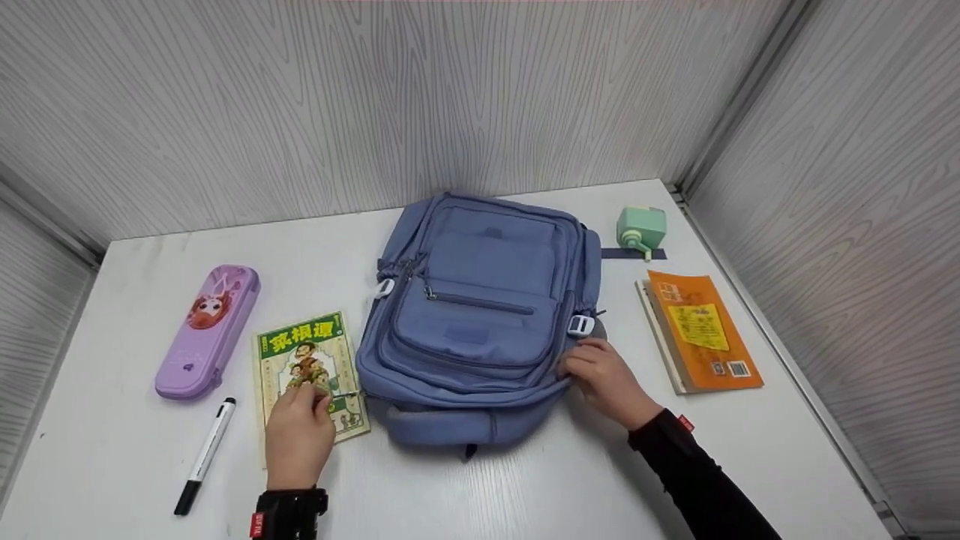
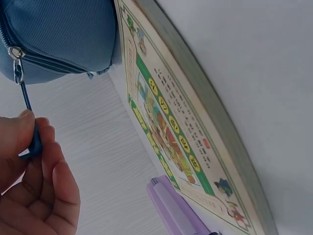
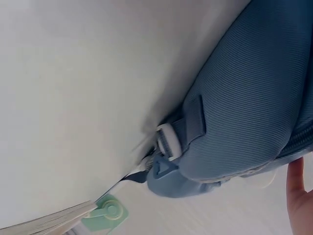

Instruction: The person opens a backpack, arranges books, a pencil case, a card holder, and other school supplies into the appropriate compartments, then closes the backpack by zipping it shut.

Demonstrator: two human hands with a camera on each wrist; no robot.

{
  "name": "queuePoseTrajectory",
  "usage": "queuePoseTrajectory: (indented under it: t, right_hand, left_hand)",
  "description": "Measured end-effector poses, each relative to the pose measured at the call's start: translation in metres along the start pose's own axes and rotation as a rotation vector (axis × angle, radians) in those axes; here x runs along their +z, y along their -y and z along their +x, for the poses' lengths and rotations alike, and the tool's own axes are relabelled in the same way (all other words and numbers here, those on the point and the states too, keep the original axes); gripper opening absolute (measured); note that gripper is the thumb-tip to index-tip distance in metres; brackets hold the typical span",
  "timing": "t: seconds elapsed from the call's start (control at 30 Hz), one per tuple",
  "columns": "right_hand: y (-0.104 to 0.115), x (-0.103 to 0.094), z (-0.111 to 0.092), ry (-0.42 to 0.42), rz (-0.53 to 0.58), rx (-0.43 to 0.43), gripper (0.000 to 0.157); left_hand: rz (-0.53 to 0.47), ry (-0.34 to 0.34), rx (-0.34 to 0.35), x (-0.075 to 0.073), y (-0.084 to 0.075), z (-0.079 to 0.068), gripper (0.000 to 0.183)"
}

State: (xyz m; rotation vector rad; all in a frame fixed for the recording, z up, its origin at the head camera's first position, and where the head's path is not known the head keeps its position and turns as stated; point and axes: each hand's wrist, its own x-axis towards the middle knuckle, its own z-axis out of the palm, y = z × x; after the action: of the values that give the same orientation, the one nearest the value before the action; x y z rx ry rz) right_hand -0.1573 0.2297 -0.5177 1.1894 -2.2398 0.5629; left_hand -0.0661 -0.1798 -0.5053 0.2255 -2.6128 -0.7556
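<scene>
A blue backpack (image 1: pixel 480 259) lies front side up, its top end nearest the person. My left hand (image 1: pixel 300 424) pinches the cord pull of a zipper (image 2: pixel 34 142) between thumb and fingers, with the cord drawn taut from the metal slider (image 2: pixel 16 53). That hand is above a green and cream comic book (image 1: pixel 271 375) left of the backpack. With curled fingers my right hand (image 1: pixel 611 382) grips the backpack's near right edge, just below a white strap buckle (image 1: pixel 580 325). In the right wrist view only part of that hand shows, close by the zipper seam (image 3: pixel 298 139).
Left of the book lie a purple pencil case (image 1: pixel 202 337) and a white marker with black ends (image 1: pixel 208 450). An orange book (image 1: pixel 709 330) on another book lies at right. Behind it stands a mint green pencil sharpener (image 1: pixel 641 225) by a dark strip. Panels (image 1: pixel 337 105) border the table.
</scene>
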Motion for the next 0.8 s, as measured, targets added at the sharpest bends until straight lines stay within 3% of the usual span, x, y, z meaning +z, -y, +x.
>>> queuePoseTrajectory:
  t: [0.13,0.27,0.4,0.53,0.67,0.8]
  right_hand:
    - [0.000,0.000,-0.002,0.011,-0.001,0.035,0.032]
    - [0.017,-0.003,0.003,0.037,-0.028,0.076,0.032]
    - [0.055,-0.001,0.020,0.048,-0.029,0.087,0.042]
    - [0.102,0.012,0.042,0.082,-0.061,0.085,0.044]
    - [0.138,0.029,0.056,0.222,-0.149,0.146,0.069]
    - [0.154,0.044,0.062,0.338,-0.255,0.225,0.093]
  left_hand:
    - [0.020,-0.004,0.021,0.000,-0.006,-0.004,0.004]
    - [0.034,-0.002,0.032,-0.001,-0.010,-0.008,0.005]
    - [0.040,-0.015,0.041,0.000,-0.012,-0.011,0.004]
    - [0.036,-0.007,0.030,0.000,-0.014,-0.013,0.004]
    - [0.032,0.022,0.016,0.000,-0.014,-0.014,0.004]
    - [0.040,0.041,0.010,-0.001,-0.014,-0.014,0.004]
